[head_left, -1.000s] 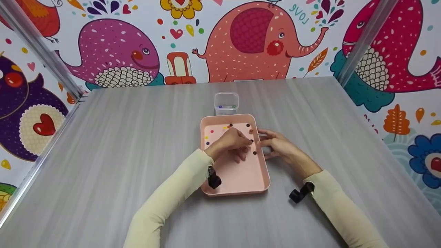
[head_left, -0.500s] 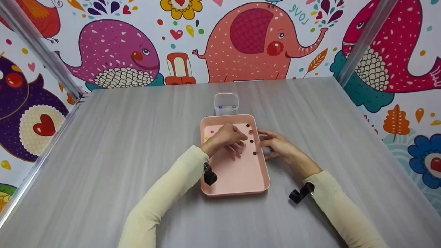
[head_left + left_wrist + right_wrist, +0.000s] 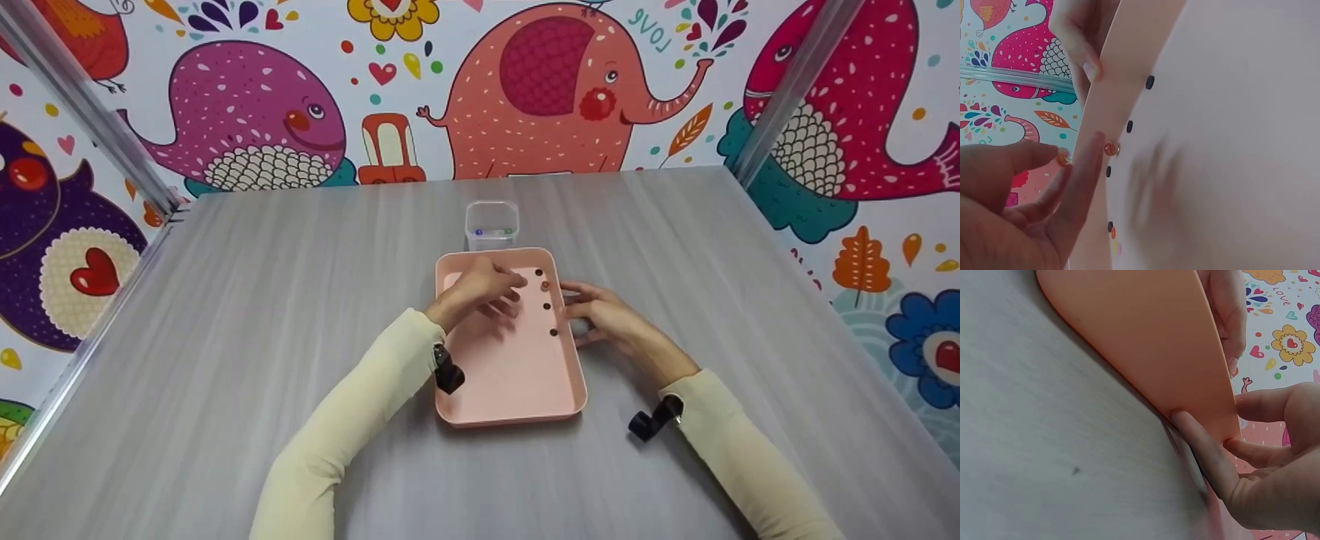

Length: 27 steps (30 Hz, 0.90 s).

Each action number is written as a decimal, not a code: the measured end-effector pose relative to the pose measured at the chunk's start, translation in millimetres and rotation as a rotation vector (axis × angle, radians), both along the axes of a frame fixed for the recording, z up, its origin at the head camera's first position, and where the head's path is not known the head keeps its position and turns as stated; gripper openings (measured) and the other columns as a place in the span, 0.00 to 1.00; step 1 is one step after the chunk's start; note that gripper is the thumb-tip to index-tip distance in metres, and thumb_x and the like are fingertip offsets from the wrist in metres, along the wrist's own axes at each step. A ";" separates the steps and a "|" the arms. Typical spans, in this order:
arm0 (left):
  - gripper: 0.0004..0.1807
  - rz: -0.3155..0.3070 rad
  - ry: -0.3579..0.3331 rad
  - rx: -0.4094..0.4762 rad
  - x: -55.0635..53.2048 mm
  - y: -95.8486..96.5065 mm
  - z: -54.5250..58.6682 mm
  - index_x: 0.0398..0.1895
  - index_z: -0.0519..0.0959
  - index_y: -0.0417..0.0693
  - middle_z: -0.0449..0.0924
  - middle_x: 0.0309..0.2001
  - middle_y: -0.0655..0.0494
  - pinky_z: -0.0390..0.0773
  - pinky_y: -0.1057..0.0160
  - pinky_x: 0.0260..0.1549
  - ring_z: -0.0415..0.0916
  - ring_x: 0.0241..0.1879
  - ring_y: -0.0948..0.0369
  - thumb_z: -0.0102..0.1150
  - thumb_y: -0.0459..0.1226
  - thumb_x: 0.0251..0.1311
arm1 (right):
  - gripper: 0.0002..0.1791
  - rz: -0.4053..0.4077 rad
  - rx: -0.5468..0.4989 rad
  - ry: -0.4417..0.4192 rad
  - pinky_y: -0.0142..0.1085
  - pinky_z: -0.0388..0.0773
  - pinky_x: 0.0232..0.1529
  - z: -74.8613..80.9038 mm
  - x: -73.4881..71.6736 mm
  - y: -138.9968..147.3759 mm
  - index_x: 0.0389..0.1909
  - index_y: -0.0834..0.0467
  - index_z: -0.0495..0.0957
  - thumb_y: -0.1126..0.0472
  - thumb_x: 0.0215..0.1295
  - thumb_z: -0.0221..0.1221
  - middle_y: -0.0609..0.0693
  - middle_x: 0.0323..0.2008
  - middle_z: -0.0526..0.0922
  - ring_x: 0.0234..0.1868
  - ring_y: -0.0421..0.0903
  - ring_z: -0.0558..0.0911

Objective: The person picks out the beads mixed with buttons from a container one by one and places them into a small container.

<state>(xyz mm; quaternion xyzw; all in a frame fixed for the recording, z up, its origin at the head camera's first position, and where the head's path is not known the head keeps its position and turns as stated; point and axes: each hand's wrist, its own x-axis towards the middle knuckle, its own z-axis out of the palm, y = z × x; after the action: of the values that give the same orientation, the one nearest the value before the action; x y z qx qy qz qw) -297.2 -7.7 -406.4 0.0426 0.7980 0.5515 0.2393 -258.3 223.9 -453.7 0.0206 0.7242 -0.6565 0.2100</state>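
Note:
My left hand is over the far part of the pink tray. In the left wrist view its thumb and a finger pinch a small clear orange bead. Several small black beads lie on the tray floor along the right wall, with a reddish-orange bead among them. Outside that wall is my right hand; in the right wrist view its extended fingers touch the outer wall and the rim. Beads in the far left part of the tray are hidden behind the left hand in the head view.
Just beyond the tray stands a clear plastic container with a few coloured beads in it. A grey table carries both. Printed cartoon panels rise behind the table and at its sides.
The left hand has moved left and slightly away from the row of beads at the right wall, covering the coloured beads on the left. The right hand has stayed put.

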 end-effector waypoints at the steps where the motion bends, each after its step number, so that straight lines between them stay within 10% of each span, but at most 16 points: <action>1: 0.18 0.013 0.006 0.003 -0.7 -1.1 0.0 0.60 0.84 0.27 0.89 0.43 0.40 0.89 0.66 0.22 0.85 0.23 0.62 0.60 0.36 0.79 | 0.38 0.001 0.001 0.001 0.44 0.92 0.44 0.1 -0.1 0.0 0.87 0.65 0.55 0.68 0.79 0.54 0.70 0.78 0.65 0.63 0.54 0.79; 27: 0.18 0.270 0.054 0.112 -20.0 -9.5 0.7 0.61 0.84 0.30 0.89 0.52 0.34 0.90 0.66 0.25 0.86 0.24 0.64 0.59 0.36 0.82 | 0.38 0.014 -0.007 0.020 0.44 0.93 0.44 -1.5 0.2 1.2 0.86 0.66 0.56 0.69 0.78 0.54 0.71 0.79 0.66 0.55 0.51 0.86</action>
<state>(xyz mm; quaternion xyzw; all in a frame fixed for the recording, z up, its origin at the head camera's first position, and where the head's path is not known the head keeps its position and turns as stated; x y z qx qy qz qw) -317.2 -17.2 -405.7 -0.0370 0.7706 0.6209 0.1388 -258.1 225.1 -455.2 0.0082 0.7243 -0.6575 0.2072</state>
